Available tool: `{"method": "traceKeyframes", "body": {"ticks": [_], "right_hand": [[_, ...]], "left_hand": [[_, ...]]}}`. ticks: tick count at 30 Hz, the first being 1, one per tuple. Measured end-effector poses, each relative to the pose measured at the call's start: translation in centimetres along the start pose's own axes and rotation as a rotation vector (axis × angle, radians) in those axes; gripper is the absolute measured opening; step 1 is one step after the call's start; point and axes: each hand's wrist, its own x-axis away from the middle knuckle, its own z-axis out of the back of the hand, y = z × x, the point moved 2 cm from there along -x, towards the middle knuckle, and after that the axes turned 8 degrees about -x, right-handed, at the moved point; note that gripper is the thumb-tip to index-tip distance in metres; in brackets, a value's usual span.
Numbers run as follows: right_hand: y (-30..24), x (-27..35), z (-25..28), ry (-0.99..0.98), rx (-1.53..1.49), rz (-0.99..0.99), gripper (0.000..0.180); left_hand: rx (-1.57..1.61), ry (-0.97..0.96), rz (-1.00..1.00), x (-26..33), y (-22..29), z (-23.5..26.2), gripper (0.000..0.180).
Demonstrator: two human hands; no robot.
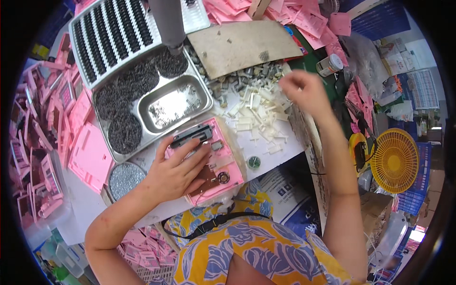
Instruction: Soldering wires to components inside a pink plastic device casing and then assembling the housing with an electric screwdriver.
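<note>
On the white tabletop in front of me lies a pink plastic casing (227, 164), with a dark grey strip-shaped part (202, 132) across its far end. My left hand (178, 166) reaches over the casing's left side, fingers curled over it and the tips at the grey part. Inside the casing show a brown panel (205, 178) and a small round dark part (223, 177). To the right, my right hand (304, 92) is raised near a heap of white plastic pieces (259, 111). Its fingers are closed; whether anything is between them cannot be seen.
A metal tray (204, 102) holds dark springs or screws. Behind it stands a white rack (102, 47) of black rows. A grey tool (167, 23) hangs above. Grey parts lie under cardboard (249, 45). A round tin (126, 178) sits left, a yellow basket (395, 160) right.
</note>
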Motion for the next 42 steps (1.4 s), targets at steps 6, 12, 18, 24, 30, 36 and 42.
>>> {"method": "traceKeyframes", "body": {"ticks": [6, 12, 18, 24, 30, 36, 42], "right_hand": [[12.4, -19.3, 11.8, 0.196, 1.017, 0.024, 0.03], [26.2, -27.3, 16.5, 0.063, 1.38, 0.052, 0.028], [22.9, -27.8, 15.2, 0.068, 1.256, 0.209, 0.028], [15.5, -25.1, 26.8, 0.448, 0.849, 0.093, 0.038], [4.4, -9.0, 21.5, 0.619, -0.202, 0.077, 0.041], [-1.3, 8.6, 7.3, 0.313, -0.885, 0.108, 0.048], [-7.7, 12.8, -11.5, -0.041, -1.32, -0.074, 0.053]], "left_hand": [[0.019, -0.13, -0.011, 1.3, -0.7, 0.1, 0.067], [0.303, -0.013, 0.129, 1.9, -0.3, -0.8, 0.065], [0.194, 0.035, 0.23, 0.0, 2.1, -1.0, 0.074], [0.056, -0.159, 0.057, 0.7, 1.3, -0.9, 0.088], [0.152, -0.214, 0.13, 3.4, 1.2, -1.1, 0.088], [0.288, -0.001, 0.252, 4.3, 2.1, -1.8, 0.083], [1.39, 0.359, 0.704, 0.2, 4.2, 2.7, 0.077]]}}
